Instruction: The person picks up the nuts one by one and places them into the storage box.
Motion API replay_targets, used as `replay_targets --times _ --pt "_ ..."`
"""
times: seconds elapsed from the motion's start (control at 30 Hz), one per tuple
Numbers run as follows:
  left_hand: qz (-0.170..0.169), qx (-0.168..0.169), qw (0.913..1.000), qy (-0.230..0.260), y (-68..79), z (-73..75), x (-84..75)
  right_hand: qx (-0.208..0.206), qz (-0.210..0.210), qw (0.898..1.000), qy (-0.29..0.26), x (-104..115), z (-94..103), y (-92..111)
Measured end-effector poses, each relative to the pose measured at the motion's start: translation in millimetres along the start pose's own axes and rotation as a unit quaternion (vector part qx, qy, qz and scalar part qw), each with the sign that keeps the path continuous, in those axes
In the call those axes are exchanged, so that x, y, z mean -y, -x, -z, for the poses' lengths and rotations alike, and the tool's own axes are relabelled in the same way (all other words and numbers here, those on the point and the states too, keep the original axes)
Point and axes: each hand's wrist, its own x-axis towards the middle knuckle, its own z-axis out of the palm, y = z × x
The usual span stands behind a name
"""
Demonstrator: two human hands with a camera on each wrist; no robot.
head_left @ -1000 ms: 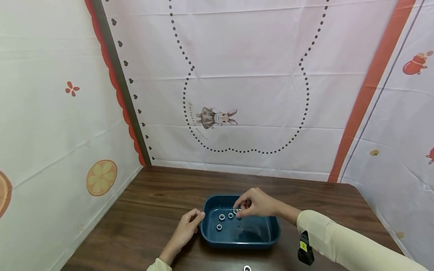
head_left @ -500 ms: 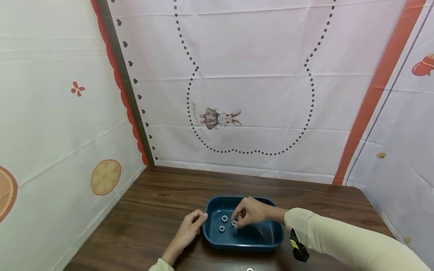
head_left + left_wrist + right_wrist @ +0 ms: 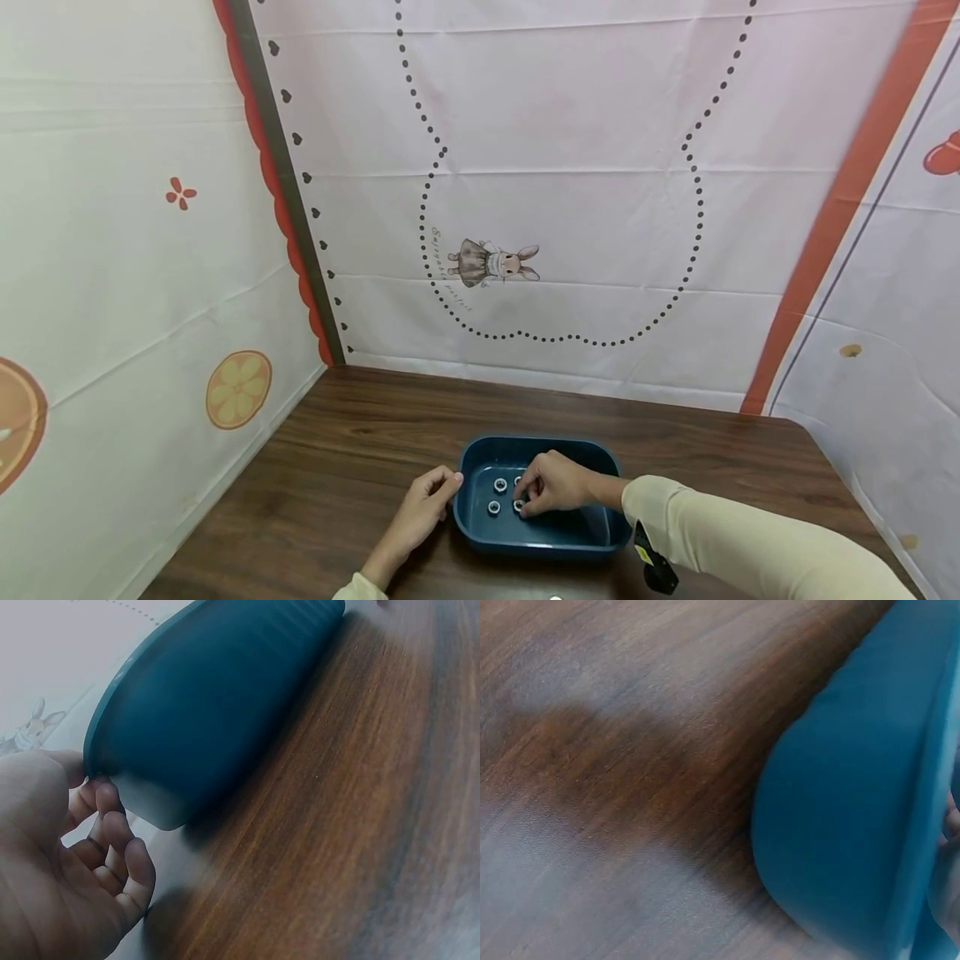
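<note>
Blue tray [image 3: 555,531], rim-pinching left hand [image 3: 422,510], tabletop [image 3: 352,454] around

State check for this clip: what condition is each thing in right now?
Tray: upright on the table
Left hand: pinching the tray's rim
Right hand: pinching the near right nut
Near right nut: inside the tray
Far right nut: inside, partly hidden
Two left nuts: inside, apart
Bottom-edge thing: mostly cut off, unclear

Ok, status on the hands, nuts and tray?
Left hand pinches tray by its rim. Right hand inside, pinching a nut. Two nuts lie left of it; right hand partly hides another nut.
</note>
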Motion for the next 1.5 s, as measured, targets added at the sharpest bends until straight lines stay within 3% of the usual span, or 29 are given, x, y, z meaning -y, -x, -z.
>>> replay_targets --times 0.17,0.3,0.43,0.57,0.73,0.87,1.1,1.23,1.5 --pt "0.002 0.003 1.0 0.003 -1.7 -1.1 5.1 0.001 -0.003 1.0 0.013 2 -0.4 3" --pt "0.003 -0.004 1.0 0.008 -8.7 -1.8 20.6 -0.008 -0.007 1.0 0.009 5 4.6 7" --pt "-0.003 -0.019 0.9998 0.003 -14.9 -2.1 34.0 -0.052 -0.01 0.999 0.008 11 13.6 14" --pt "-0.008 -0.023 0.9997 -0.003 -16.6 -3.1 37.7 -0.118 -0.022 0.992 0.027 24 18.5 31" --pt "-0.01 -0.018 0.9998 0.0 -16.8 -4.7 38.3 -0.191 -0.058 0.98 0.014 47 11.8 63" --pt "-0.008 -0.021 0.9997 0.007 -17.2 -4.1 36.7 -0.218 -0.067 0.974 -0.02 62 -1.4 86" --pt "0.008 -0.012 0.9999 0.003 -4.9 -0.2 7.7 -0.261 -0.107 0.957 -0.069 73 -28.3 118" --pt "0.005 -0.013 0.9999 0.006 -4.2 -0.9 7.7 -0.26 -0.128 0.952 -0.095 71 -40.1 135" --pt "0.004 -0.017 0.9999 0.0 -3.7 -2.0 5.3 -0.208 -0.166 0.953 -0.141 59 -57.1 155"
